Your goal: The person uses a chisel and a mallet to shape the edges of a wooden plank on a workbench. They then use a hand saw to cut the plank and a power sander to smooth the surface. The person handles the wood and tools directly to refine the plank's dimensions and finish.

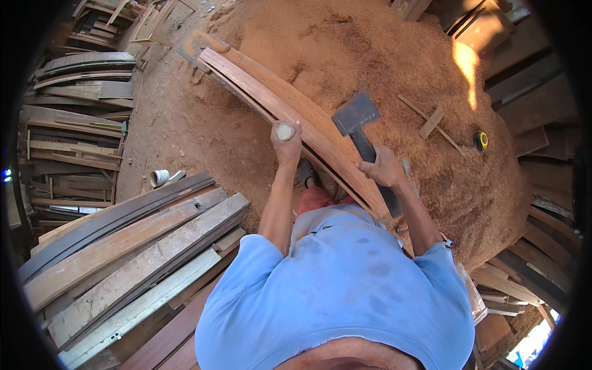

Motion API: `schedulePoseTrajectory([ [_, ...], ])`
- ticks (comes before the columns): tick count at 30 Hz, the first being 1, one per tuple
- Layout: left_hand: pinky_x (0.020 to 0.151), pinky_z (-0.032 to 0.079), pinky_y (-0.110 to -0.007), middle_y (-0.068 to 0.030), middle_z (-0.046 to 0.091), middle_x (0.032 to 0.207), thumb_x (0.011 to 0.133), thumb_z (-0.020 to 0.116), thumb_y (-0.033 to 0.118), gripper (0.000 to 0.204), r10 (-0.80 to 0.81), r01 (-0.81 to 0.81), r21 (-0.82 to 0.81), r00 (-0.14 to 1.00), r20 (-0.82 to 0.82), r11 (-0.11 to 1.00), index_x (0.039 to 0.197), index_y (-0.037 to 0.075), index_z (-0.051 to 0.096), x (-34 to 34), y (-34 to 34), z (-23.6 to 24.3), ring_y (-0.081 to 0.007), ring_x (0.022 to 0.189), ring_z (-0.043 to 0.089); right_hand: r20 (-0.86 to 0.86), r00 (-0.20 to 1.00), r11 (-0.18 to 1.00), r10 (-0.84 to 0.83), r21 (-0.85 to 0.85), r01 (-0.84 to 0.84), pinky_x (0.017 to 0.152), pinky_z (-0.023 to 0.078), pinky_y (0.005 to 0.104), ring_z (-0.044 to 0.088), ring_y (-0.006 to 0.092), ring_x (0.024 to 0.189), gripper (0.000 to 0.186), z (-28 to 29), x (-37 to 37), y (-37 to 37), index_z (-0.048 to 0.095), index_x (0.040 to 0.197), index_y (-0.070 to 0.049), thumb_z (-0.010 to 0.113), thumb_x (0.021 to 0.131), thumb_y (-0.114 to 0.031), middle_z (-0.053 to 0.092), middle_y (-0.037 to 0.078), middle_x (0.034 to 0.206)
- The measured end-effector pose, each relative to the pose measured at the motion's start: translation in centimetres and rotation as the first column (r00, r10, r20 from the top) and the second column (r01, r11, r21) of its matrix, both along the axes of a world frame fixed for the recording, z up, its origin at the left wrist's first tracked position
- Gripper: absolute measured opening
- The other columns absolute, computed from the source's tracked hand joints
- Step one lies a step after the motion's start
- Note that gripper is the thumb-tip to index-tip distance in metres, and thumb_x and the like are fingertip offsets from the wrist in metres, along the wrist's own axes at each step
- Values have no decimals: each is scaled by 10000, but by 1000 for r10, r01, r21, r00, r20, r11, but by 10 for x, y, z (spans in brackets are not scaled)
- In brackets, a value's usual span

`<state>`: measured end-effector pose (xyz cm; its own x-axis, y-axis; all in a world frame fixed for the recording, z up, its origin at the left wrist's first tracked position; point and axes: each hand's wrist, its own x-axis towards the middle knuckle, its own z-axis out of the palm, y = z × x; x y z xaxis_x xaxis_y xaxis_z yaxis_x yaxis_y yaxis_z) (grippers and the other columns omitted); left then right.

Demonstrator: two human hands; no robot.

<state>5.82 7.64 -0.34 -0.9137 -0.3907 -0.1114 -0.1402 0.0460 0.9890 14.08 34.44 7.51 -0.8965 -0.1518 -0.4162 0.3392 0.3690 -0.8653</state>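
A long reddish wooden beam (253, 82) slants across the middle, its near end close to my lap. My left hand (287, 148) is closed round an upright tool at the beam's left edge. Only its round, pale handle end (285, 131) shows; the lower part is hidden. On the right, my right hand (385, 168) grips the shaft of a dark mallet (356, 115) with a flat, block-shaped head. That head is raised over the beam's right side, apart from the left hand.
Planks lie stacked at lower left (148, 259), and more wood (80, 132) lines the left side. Sawdust (345, 55) covers the ground beyond. A yellow-and-black tape measure (481, 141) and crossed wooden sticks (431, 123) lie right. A white cup (160, 178) sits left.
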Motion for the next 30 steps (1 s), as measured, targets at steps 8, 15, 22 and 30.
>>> schedulePoseTrajectory([
  [8, 583, 467, -265, 21, 580, 742, 903, 751, 63, 208, -209, 160, -228, 955, -210, 960, 887, 69, 544, -26, 0, -19, -75, 668, 565, 265, 963, 884, -53, 461, -78, 654, 565, 411, 728, 282, 722, 494, -109, -5, 40, 597, 1156, 82, 780, 840, -251, 721, 191, 905],
  [15, 793, 519, -359, -78, 647, 936, 844, 824, 216, 381, -83, 47, -282, 990, -115, 958, 1079, 22, 596, 17, -15, -8, -189, 871, 624, -31, 989, 801, 141, 592, -96, 1088, 419, 492, 517, 405, 1317, 634, -64, -43, 2, 534, 1394, 13, 686, 909, -367, 549, 266, 1403],
  [22, 938, 497, -406, -192, 610, 1213, 825, 841, 326, 753, -127, 139, -149, 988, 92, 979, 1356, 18, 405, 54, -8, -48, -266, 1103, 616, -805, 547, 962, 230, 271, -6, 1096, 385, 462, 532, 380, 1229, 564, 2, -99, -137, 563, 1333, -50, 713, 889, -364, 580, 210, 1286],
  [30, 996, 502, -434, -288, 636, 1269, 882, 745, 450, 898, -521, 590, -97, 768, 373, 801, 1481, -56, 308, 111, 12, -84, -395, 1155, 646, -595, 724, 913, 349, 391, -118, 919, 475, 503, 627, 375, 1013, 186, -18, -108, -210, 695, 1024, -77, 646, 864, -159, 674, 150, 983],
])
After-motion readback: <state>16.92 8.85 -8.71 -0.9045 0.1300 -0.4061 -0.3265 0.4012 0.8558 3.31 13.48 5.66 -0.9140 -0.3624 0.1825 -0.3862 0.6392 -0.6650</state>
